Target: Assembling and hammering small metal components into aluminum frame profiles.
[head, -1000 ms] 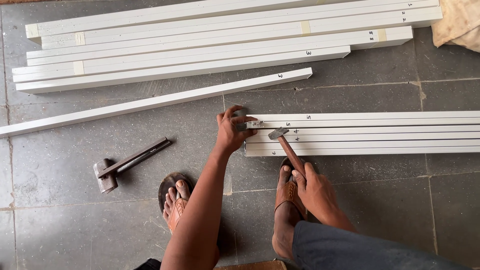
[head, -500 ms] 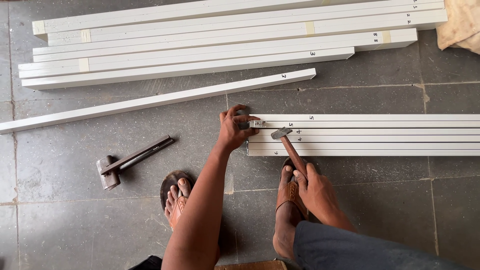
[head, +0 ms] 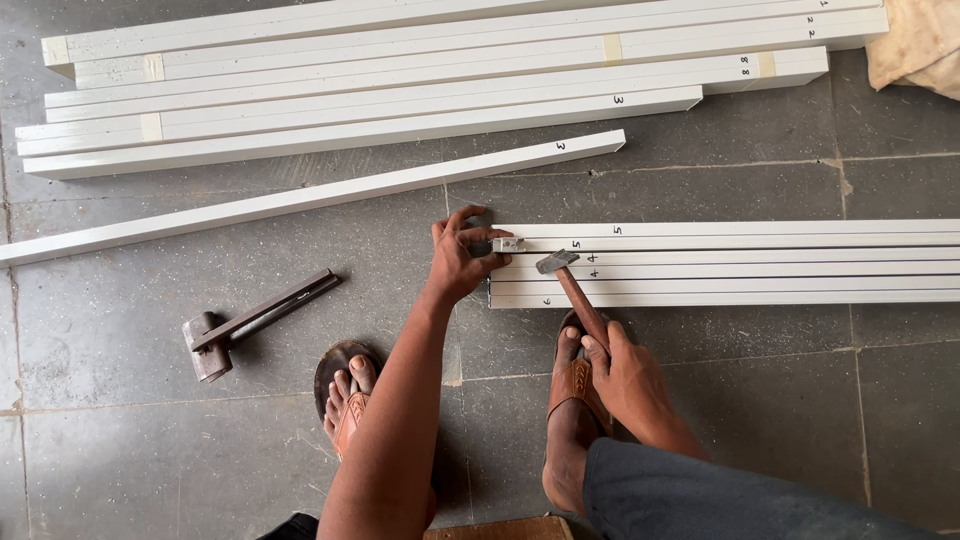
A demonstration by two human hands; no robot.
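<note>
My left hand (head: 457,260) pinches a small metal bracket (head: 507,244) against the left end of a bundle of white profiles (head: 760,264) lying on the grey stone floor. My right hand (head: 628,378) grips the wooden handle of a small hammer (head: 572,288). The hammer's metal head hovers just right of the bracket, over the profile ends. My two feet in brown sandals (head: 572,385) rest on the floor just below the bundle.
A stack of long white profiles (head: 440,90) lies across the top, with one loose profile (head: 330,192) slanting below it. A heavier metal hammer (head: 248,322) lies on the floor at left. A beige cloth (head: 918,45) sits at top right.
The view has shifted slightly. My left hand stays on the bracket and the hammer head remains next to it, with little visible movement.
</note>
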